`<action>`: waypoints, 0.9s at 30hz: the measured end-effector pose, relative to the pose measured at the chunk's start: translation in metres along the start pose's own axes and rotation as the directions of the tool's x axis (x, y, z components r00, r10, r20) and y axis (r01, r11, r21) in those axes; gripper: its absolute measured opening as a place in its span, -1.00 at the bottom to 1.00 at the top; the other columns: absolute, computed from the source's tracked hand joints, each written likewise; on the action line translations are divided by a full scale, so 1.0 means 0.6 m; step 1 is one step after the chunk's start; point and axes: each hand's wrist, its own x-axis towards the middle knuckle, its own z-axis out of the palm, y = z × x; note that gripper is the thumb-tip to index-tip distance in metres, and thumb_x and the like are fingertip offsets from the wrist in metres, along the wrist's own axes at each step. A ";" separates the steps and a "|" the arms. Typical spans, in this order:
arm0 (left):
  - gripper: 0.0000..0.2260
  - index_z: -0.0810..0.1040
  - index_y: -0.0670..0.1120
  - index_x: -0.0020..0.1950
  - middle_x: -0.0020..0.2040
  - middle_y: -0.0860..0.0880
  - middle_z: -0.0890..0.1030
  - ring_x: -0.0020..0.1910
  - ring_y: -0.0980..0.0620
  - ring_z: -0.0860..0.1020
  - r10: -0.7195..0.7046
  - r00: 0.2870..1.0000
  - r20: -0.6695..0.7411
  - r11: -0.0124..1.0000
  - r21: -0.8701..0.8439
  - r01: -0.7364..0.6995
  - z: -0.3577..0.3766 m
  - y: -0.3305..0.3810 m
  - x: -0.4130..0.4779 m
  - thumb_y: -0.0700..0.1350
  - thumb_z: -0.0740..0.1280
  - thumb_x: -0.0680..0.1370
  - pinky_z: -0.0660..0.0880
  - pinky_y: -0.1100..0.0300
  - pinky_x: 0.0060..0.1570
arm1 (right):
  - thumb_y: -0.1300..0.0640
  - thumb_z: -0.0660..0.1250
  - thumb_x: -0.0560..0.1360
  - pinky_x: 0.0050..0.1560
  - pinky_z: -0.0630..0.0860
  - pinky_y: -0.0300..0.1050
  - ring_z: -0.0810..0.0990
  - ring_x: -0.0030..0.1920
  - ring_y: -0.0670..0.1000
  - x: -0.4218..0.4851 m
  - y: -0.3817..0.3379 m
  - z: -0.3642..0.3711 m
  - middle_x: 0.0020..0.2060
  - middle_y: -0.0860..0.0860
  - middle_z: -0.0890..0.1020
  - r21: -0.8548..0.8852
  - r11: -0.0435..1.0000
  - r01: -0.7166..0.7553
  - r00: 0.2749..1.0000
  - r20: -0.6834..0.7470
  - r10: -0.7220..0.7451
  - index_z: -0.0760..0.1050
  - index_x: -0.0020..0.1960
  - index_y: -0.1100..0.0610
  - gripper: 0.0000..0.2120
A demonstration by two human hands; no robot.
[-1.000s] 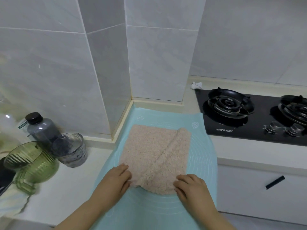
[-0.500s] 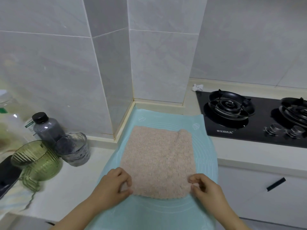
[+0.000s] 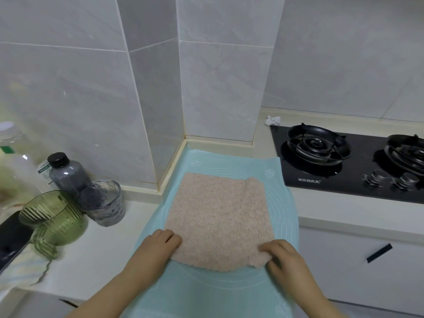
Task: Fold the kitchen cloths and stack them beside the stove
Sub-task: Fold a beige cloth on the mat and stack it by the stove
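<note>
A fuzzy pink-beige kitchen cloth point(image 3: 218, 216) lies spread nearly flat on a light teal mat point(image 3: 231, 161) on the counter, left of the black gas stove point(image 3: 344, 166). My left hand point(image 3: 158, 245) pinches the cloth's near left corner with curled fingers. At the near right corner my right hand point(image 3: 278, 253) grips the cloth, and that corner is bunched up and slightly lifted. The far right corner of the cloth has a small wrinkle.
Left of the mat stand a green ribbed jug point(image 3: 55, 219), a clear measuring cup point(image 3: 103, 203), a dark bottle point(image 3: 66, 175) and a large pale bottle point(image 3: 13, 157). A crumpled white scrap point(image 3: 272, 120) lies behind the stove. Tiled walls form a corner behind the mat.
The cloth's diagonal fold has been opened out, so it now lies spread as a square. My right hand moved right to the near right corner and lifted it a little.
</note>
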 end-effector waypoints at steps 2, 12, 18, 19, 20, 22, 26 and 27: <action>-0.41 0.39 0.08 -0.17 -0.35 0.13 0.49 -0.44 0.11 0.45 -0.004 1.000 0.011 1.000 -0.001 0.004 -0.008 -0.001 0.008 -0.31 0.49 -0.07 0.33 0.32 -0.50 | 0.23 0.43 0.41 0.05 0.26 -0.59 0.48 -0.01 -0.21 0.000 -0.006 -0.007 -0.07 -0.31 0.43 0.001 1.000 -0.015 1.000 0.018 0.015 0.61 0.07 0.01 -0.73; -0.91 0.58 0.09 -0.04 -0.09 0.23 0.58 -0.08 0.21 0.52 -0.275 0.959 0.068 0.872 -0.404 0.278 -0.057 0.002 0.030 -0.08 0.32 0.51 0.32 0.49 -0.15 | -0.03 0.07 0.43 -0.03 0.30 -0.32 0.42 0.01 -0.11 0.013 -0.032 -0.029 -0.10 -0.23 0.53 0.061 0.987 -0.151 0.987 -0.040 0.154 0.49 -0.09 -0.02 -0.76; -0.75 0.51 0.19 -0.21 -0.14 0.15 0.63 -0.15 0.22 0.54 -0.422 0.898 0.127 0.690 -0.597 0.409 -0.074 0.006 0.042 -0.19 0.36 0.46 0.36 0.44 -0.18 | 0.26 0.17 0.53 -0.22 0.32 -0.20 0.40 -0.14 0.04 0.034 -0.038 -0.023 -0.21 0.00 0.46 0.199 0.943 -0.266 0.964 0.073 0.256 0.32 -0.18 0.04 -0.83; -0.73 0.50 0.20 -0.21 -0.13 0.15 0.63 -0.15 0.21 0.53 -0.421 0.895 0.147 0.684 -0.596 0.420 -0.074 0.004 0.043 -0.21 0.37 0.46 0.36 0.44 -0.18 | 0.21 0.23 0.50 -0.20 0.35 -0.18 0.41 -0.13 0.03 0.035 -0.041 -0.022 -0.19 -0.01 0.46 0.187 0.941 -0.284 0.958 0.098 0.270 0.32 -0.16 0.02 -0.86; -0.71 0.49 0.21 -0.20 -0.12 0.15 0.63 -0.15 0.20 0.53 -0.420 0.893 0.164 0.681 -0.593 0.429 -0.073 0.002 0.042 -0.22 0.37 0.45 0.35 0.45 -0.18 | 0.15 0.30 0.46 -0.18 0.37 -0.18 0.42 -0.10 0.01 0.035 -0.043 -0.021 -0.17 -0.03 0.46 0.163 0.944 -0.287 0.956 0.115 0.271 0.32 -0.13 -0.01 -0.85; -0.69 0.49 0.22 -0.21 -0.13 0.15 0.62 -0.16 0.17 0.53 -0.432 0.883 0.183 0.674 -0.585 0.451 -0.073 0.000 0.043 -0.24 0.38 0.44 0.35 0.45 -0.20 | 0.01 0.37 0.42 -0.09 0.36 -0.19 0.40 -0.02 -0.03 0.032 -0.044 -0.019 -0.12 -0.11 0.46 0.093 0.959 -0.269 0.958 0.126 0.257 0.31 -0.08 -0.10 -0.77; -0.75 0.55 0.15 -0.23 -0.35 0.20 0.57 -0.34 0.22 0.46 -0.508 0.848 0.148 0.594 -0.652 0.470 -0.079 -0.002 0.046 -0.23 0.42 0.43 0.33 0.45 -0.30 | 0.03 0.32 0.50 0.04 0.33 -0.18 0.39 0.01 -0.06 0.031 -0.038 -0.030 -0.18 -0.24 0.53 0.037 0.981 -0.192 0.980 0.055 0.190 0.37 -0.12 -0.29 -0.78; -0.78 0.58 0.12 -0.22 -0.42 0.18 0.53 -0.39 0.22 0.43 -0.531 0.835 0.145 0.544 -0.697 0.467 -0.081 -0.004 0.047 -0.23 0.42 0.44 0.32 0.43 -0.31 | 0.08 0.34 0.49 0.05 0.32 -0.22 0.41 0.01 -0.13 0.032 -0.033 -0.035 -0.21 -0.26 0.58 0.060 0.984 -0.169 0.986 0.015 0.169 0.40 -0.17 -0.32 -0.72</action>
